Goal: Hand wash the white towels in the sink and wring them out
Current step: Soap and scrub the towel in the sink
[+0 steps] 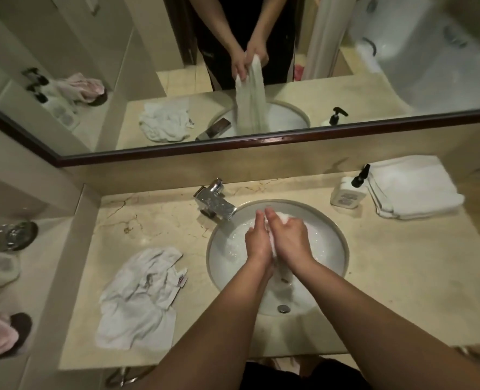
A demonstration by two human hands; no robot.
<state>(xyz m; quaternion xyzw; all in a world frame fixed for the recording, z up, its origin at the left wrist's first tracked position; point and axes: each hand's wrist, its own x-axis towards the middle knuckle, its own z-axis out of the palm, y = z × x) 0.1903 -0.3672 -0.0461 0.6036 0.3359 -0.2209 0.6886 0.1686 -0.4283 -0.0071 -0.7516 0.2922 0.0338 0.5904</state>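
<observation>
The beige worktop [388, 277] carries the round sink [337, 235], with water pooled in the bowl beneath the tap [216, 202]. A crumpled towel [140, 299] lies to its left, probably set aside from the wash, and a folded stack of towels [413, 187] sits beside the soap bottle [345, 194], likely kept dry there. Over the bowl, the left hand [258, 240] and right hand [291, 239] press together, both closed on the wet white towel [284, 218], which hangs from between the palms into the sink, apparently so it drains there.
</observation>
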